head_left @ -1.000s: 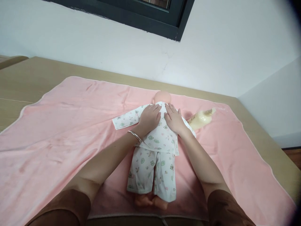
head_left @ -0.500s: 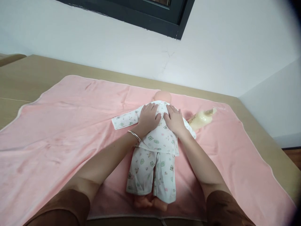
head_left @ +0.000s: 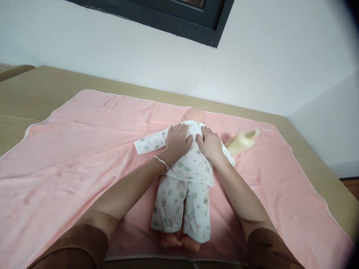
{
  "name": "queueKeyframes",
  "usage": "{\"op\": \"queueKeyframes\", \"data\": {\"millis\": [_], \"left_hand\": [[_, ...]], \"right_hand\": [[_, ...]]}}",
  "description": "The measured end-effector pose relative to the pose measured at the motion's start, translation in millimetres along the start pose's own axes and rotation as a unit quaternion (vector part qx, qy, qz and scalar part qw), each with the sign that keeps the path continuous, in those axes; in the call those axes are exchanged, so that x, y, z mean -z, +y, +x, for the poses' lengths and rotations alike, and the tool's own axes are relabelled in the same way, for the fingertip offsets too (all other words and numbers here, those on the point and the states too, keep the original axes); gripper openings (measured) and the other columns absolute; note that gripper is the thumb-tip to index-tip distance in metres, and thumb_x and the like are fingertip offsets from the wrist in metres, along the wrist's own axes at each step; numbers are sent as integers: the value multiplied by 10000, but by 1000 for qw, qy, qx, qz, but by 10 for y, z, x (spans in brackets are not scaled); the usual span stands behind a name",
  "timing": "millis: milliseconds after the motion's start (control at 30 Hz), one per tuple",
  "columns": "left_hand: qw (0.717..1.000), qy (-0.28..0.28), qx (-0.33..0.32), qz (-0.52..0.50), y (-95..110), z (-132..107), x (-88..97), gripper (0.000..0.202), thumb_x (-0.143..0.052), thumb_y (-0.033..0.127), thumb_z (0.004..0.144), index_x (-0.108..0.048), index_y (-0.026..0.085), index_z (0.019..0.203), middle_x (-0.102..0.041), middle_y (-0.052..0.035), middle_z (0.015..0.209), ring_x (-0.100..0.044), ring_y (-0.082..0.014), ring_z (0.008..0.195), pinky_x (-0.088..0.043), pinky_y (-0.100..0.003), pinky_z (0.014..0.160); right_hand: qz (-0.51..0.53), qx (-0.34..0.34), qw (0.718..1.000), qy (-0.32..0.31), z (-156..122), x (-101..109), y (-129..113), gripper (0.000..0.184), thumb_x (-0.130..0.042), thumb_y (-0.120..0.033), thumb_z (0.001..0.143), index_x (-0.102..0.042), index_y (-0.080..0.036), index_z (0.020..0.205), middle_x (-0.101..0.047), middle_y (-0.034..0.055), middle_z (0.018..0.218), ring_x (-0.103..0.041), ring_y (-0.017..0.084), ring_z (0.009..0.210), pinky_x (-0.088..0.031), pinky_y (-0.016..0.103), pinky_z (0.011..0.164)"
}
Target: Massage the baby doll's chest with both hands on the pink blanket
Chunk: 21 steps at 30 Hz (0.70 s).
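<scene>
The plastic baby doll in white printed pyjamas (head_left: 182,201) lay midway on the pink fleece blanket (head_left: 70,149), head far. The left hand (head_left: 178,140) and right hand (head_left: 210,144) lay flat on its torso, fingers outstretched, clasping nothing. Probably light, loose-clothed: best grasped around the trunk.

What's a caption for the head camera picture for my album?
The left hand and right hand lie flat on a doll in printed pajamas, on a pink blanket, a bottle beside it.
</scene>
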<state>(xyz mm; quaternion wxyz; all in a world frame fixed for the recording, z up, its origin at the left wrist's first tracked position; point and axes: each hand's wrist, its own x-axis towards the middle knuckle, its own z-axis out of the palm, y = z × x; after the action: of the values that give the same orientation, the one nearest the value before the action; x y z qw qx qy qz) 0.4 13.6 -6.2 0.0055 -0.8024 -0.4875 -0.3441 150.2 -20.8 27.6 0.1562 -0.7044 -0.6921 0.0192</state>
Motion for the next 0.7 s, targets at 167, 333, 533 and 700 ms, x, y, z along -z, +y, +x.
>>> {"op": "queueKeyframes", "data": {"millis": [167, 333, 533, 700], "left_hand": [[998, -27, -59, -6, -9, 30, 36, 347, -439, 251, 950, -615, 139, 1227, -681, -165, 1246, -596, -312, 1206, -361, -512, 1142], [998, 10, -58, 17, 36, -12, 100, 210, -459, 232, 928, -662, 194, 891, -695, -128, 922, -632, -297, 961, -413, -504, 1049], [999, 18, -2, 45, 53, -46, 71, 210, -494, 278, 909, -671, 171, 947, -689, -147, 934, -623, -334, 960, -432, -541, 982], [1000, -10, 16, 3, 22, -26, -1, 387, -468, 298, 934, -616, 140, 1256, -666, -173, 1294, -575, -360, 1247, -303, -624, 1170]], "right_hand": [[4, 12, 1000, -23, 62, -51, 46, 579, -305, -325, 1002, -407, -101, 1526, -410, 175, 1602, -363, 329, 1492, -225, 596, 1210], [-73, 59, 996, 8, -169, 25, -156, 534, -291, -247, 1004, -507, -37, 1445, -569, 219, 1462, -513, 334, 1377, -233, 543, 1212], [-68, 29, 996, 41, -165, -34, -142, 513, -305, -238, 998, -541, -75, 1424, -606, 189, 1434, -526, 307, 1369, -209, 532, 1221], [-21, 14, 1000, 14, 2, -112, 0, 575, -302, -253, 975, -448, -69, 1500, -479, 174, 1557, -413, 307, 1463, -272, 511, 1202]]}}
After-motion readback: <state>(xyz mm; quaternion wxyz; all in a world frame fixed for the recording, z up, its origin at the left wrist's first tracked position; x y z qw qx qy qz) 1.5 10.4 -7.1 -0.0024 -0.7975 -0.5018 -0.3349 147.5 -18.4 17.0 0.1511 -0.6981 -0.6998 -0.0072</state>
